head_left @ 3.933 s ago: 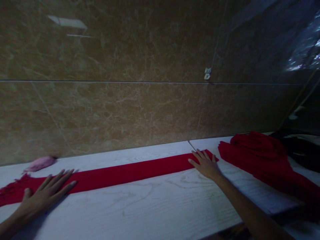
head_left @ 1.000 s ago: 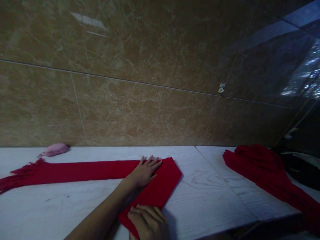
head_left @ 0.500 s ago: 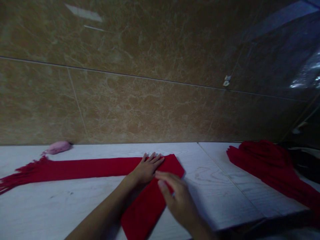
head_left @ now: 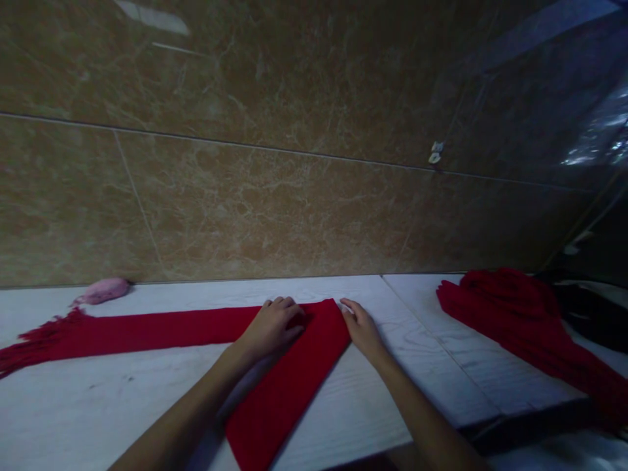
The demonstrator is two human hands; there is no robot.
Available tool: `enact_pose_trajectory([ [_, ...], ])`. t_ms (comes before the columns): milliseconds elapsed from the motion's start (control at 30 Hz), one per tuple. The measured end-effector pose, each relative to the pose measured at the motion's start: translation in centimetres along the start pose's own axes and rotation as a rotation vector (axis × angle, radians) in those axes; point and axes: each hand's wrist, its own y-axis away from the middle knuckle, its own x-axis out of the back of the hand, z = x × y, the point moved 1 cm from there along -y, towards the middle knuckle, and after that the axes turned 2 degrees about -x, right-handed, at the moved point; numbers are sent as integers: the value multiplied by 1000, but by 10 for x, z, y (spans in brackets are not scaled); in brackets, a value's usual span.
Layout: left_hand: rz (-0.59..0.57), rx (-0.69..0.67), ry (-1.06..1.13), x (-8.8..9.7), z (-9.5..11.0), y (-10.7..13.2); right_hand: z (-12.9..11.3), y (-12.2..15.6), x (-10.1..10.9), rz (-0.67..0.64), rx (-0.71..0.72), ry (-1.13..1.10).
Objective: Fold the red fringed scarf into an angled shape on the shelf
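A long red scarf (head_left: 161, 331) lies on the white table, its fringed end at the left. Toward the middle it folds over at an angle, and the other arm of it slants down to the table's near edge. My left hand (head_left: 275, 329) rests on the scarf just left of the fold, fingers bent and thumb against the slanting part. At the folded corner's right side, my right hand (head_left: 362, 329) holds the edge between thumb and fingers. The scarf's near end passes out of the frame.
A second red cloth, bunched up (head_left: 515, 314), lies at the right and trails toward the near edge. A small pink bundle (head_left: 105, 290) sits by the tiled wall (head_left: 265, 209) at the left. Dark items (head_left: 596, 317) are at the far right. The white table (head_left: 122, 405) meets the wall behind.
My right hand has moved from above the fold out to its right edge. My left hand, flat before, has curled its fingers and shifted slightly left. The view has moved a little.
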Motion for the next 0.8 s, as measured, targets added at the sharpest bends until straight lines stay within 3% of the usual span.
enact_pose_trajectory([
  [167,-112,315,19,22,22,67,-19,32,28,93,-85,-235],
  [267,-264,512,-62,29,33,111,-16,71,35,76,-209,-576],
  [367,-385,534,-70,31,42,128,-5,107,25,15,-315,-845],
  [467,-388,490,78,32,46,118,2,133,11,-21,-335,-904],
  [600,-164,414,663,42,51,80,-9,154,-6,-44,-485,-1009],
  [700,-14,332,1118,62,66,41,-30,158,-24,-109,-648,-1137],
  [800,115,270,1290,90,86,4,-50,148,-44,-176,-685,-1200],
])
